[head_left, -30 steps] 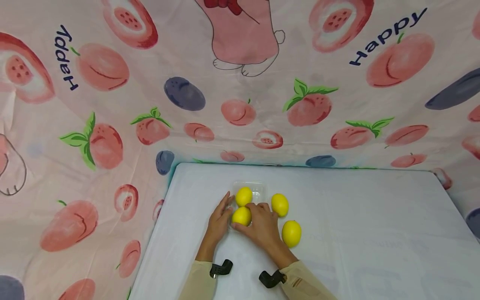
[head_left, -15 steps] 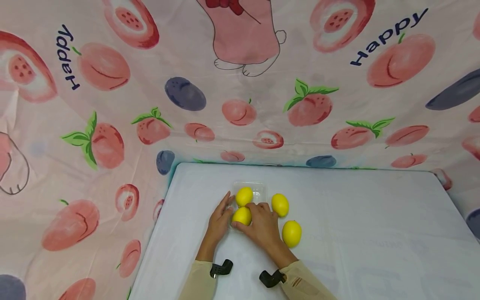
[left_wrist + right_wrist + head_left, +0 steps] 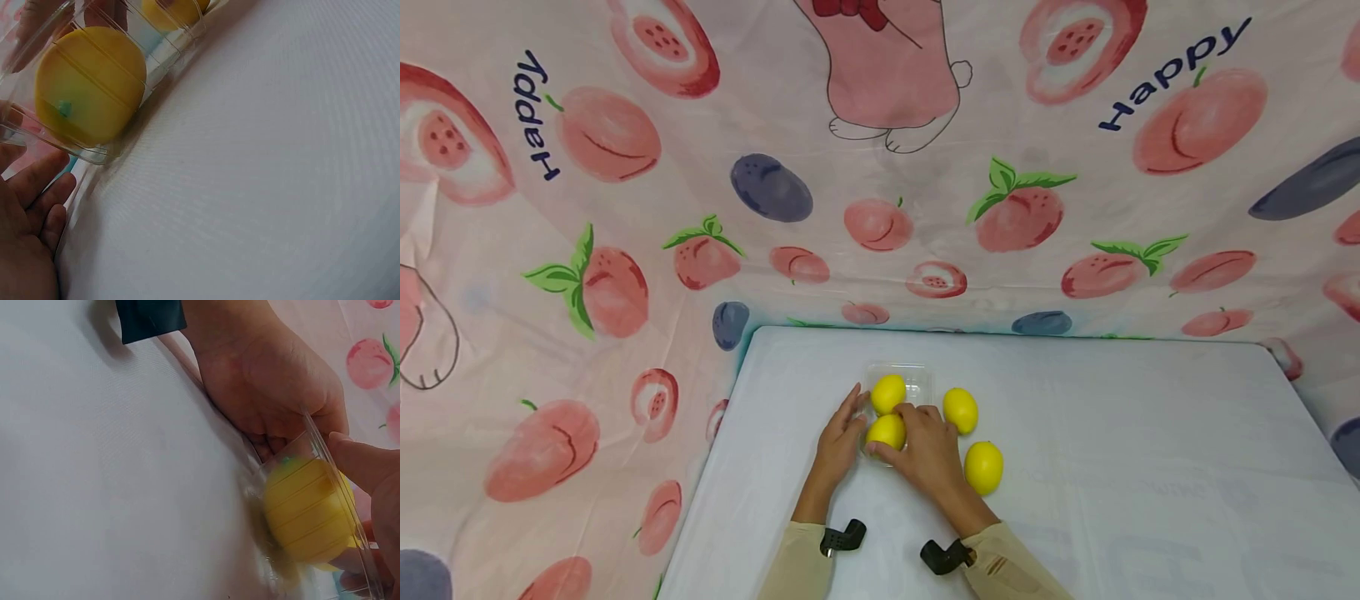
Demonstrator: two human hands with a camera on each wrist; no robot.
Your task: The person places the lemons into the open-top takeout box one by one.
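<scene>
A clear plastic container [image 3: 919, 383] stands on the table with two yellow lemons in it. My right hand [image 3: 927, 450] grips the near lemon [image 3: 885, 432], thumb on its near side and fingers on its far side. In the left wrist view this lemon [image 3: 94, 84] shows a green spot through the ribbed wall. Farther back in the container lies the other lemon [image 3: 888, 393]. My left hand [image 3: 837, 446] rests along the container's left side, its fingers fairly straight. Part of the container is hidden by my right hand.
Two more lemons lie on the white table right of the container: one beside my right knuckles [image 3: 961, 411], the other lemon [image 3: 983, 467] close to my right wrist. A fruit-printed cloth [image 3: 940, 225] hangs behind the table.
The near lemon and my right fingertips have shifted very slightly to the right. My left hand and the other lemons stay in place.
</scene>
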